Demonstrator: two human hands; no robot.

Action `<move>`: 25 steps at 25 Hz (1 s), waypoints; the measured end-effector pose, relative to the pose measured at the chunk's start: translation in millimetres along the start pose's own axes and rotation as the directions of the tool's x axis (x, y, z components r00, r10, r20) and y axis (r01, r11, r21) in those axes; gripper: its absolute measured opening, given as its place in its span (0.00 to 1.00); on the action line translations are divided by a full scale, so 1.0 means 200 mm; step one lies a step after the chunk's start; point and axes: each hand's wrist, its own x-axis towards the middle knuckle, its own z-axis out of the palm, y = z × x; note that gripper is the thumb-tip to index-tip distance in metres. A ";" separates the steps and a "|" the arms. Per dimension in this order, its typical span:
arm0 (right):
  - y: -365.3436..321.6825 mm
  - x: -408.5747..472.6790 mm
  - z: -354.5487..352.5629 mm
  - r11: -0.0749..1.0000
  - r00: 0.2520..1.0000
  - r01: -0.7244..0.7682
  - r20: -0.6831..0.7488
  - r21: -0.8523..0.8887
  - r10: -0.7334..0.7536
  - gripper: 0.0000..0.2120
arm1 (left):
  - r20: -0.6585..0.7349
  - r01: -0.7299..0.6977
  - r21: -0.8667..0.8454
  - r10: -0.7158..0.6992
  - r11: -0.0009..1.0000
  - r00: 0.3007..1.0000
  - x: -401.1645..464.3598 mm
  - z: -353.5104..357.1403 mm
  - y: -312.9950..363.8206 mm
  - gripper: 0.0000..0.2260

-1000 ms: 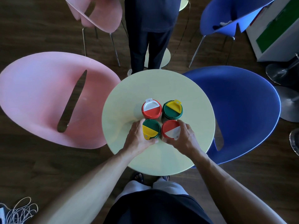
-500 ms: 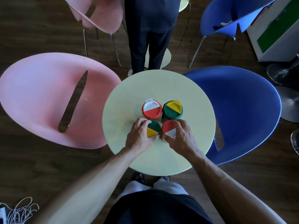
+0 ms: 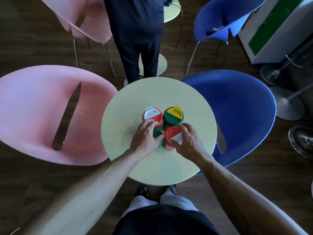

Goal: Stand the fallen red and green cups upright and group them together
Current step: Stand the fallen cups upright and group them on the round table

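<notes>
Four lidded cups stand upright in a tight square on the round pale-yellow table (image 3: 122, 106). At the back are a red cup with a white flap (image 3: 152, 114) and a green cup with a yellow flap (image 3: 173, 115). In front, my left hand (image 3: 145, 138) covers most of the near green cup (image 3: 157, 133) and grips it from above. My right hand (image 3: 187, 141) is wrapped around the near red cup (image 3: 172, 135), fingers over its rim and white flap.
A pink chair (image 3: 42, 114) flanks the table on the left and a blue chair (image 3: 237, 112) on the right. A person in dark trousers (image 3: 137, 39) stands just behind the table. Further chairs and metal stool bases (image 3: 286, 107) stand beyond.
Both hands have slid further up over the two near cups, covering more of their lids. The cups stay in the same square.
</notes>
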 end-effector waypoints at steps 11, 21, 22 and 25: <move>0.11 -0.18 -0.17 0.966 0.978 -0.202 0.027 -0.158 0.209 0.43 | 0.569 -0.310 0.065 0.220 0.948 0.792 0.22 0.02 0.28 0.33; 0.29 -0.75 -0.06 0.884 0.875 -0.465 -0.129 0.041 0.466 0.38 | 0.676 -0.477 0.050 0.322 0.877 0.662 -0.13 0.30 0.50 0.32; 0.31 -0.82 -0.05 0.871 0.860 -0.488 -0.137 0.059 0.491 0.38 | 0.691 -0.490 0.044 0.328 0.871 0.644 -0.19 0.34 0.52 0.32; 0.38 -1.09 0.04 0.827 0.813 -0.552 -0.150 0.108 0.562 0.34 | 0.734 -0.506 0.037 0.320 0.862 0.599 -0.40 0.46 0.58 0.29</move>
